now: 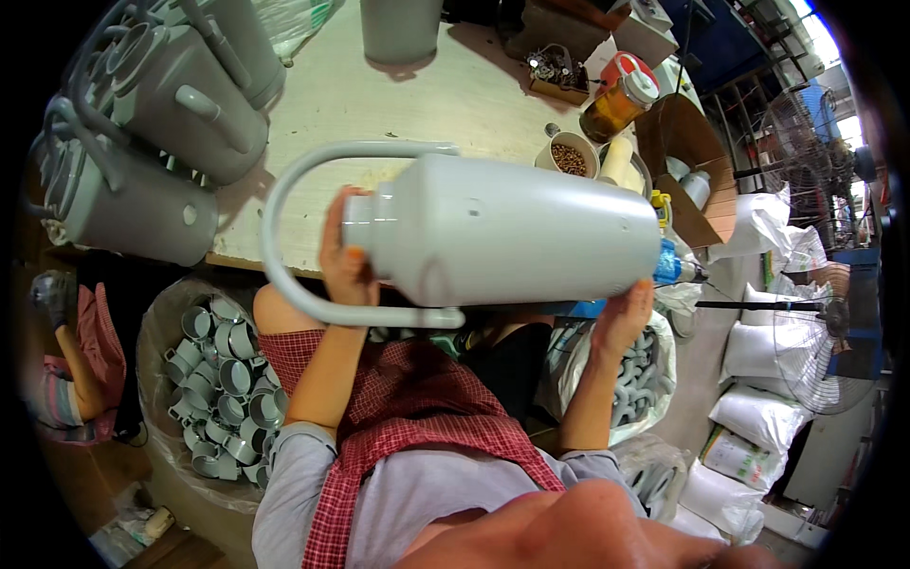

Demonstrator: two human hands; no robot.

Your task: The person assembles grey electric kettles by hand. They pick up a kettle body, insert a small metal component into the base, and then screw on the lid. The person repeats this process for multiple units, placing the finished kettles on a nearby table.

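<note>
A large pale grey flask body lies on its side in the air above the table's front edge and my lap, its neck pointing left. My left hand is closed around the neck. At the base end my right hand grips the lower right edge, fingers partly behind it. A grey U-shaped carrying handle loops around the neck end and my left hand, its two ends lying along the flask's shoulder. Whether those ends are fastened cannot be made out.
Several grey jugs with handles crowd the table's left, and another grey body stands at the back. To the right are a cup of small brass-coloured parts, a jar of amber liquid and a blue power tool. Bags of grey collars and handles flank my legs.
</note>
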